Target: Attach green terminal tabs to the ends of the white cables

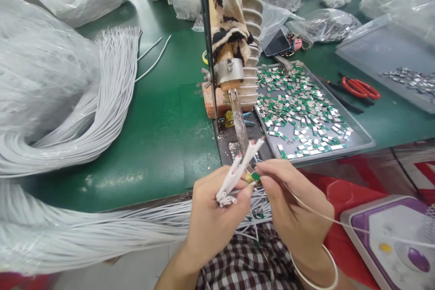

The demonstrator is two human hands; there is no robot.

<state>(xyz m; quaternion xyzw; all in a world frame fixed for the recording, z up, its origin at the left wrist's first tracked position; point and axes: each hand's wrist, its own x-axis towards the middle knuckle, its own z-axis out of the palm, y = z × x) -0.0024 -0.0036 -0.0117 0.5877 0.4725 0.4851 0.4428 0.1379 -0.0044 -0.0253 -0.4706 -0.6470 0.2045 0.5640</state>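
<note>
My left hand is closed round a small bunch of short white cables whose stripped ends point up toward the soldering iron tip. My right hand pinches a small green circuit board against the cable ends, and a thin solder wire trails off from it to the right. Both hands are at the near edge of the green table, just below the iron mounted on its stand.
A metal tray filled with several small green boards lies right of the iron. Large bundles of white cable cover the left and the near edge. Red-handled scissors, a phone, a plastic tray and plastic bags sit farther back.
</note>
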